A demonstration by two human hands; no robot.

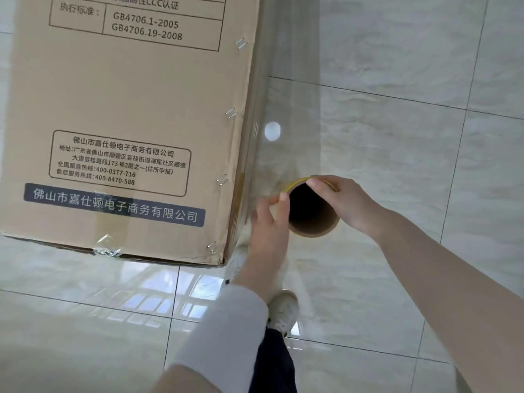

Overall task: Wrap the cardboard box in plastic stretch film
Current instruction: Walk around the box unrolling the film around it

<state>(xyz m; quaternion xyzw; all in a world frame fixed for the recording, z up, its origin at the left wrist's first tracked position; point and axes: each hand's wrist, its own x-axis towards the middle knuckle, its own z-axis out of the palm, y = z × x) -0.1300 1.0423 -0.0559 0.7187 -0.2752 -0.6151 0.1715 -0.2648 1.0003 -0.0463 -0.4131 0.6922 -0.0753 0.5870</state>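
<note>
In the head view, a large cardboard box (127, 95) printed with black text is seen standing on a glossy tiled floor (397, 137), with metal staples (231, 113) set along its right edge. Just beside that edge, a roll of stretch film (312, 233) is held upright, its hollow cardboard core facing the camera. The roll's left side is clasped by the left hand (266, 222), while its far rim is gripped by the right hand (348, 202), fingers curled over the top. A clear sheet of film (283, 103) is stretched from the roll along the box's right side. A pale shoe (283, 310) is seen on the floor below the hands.
</note>
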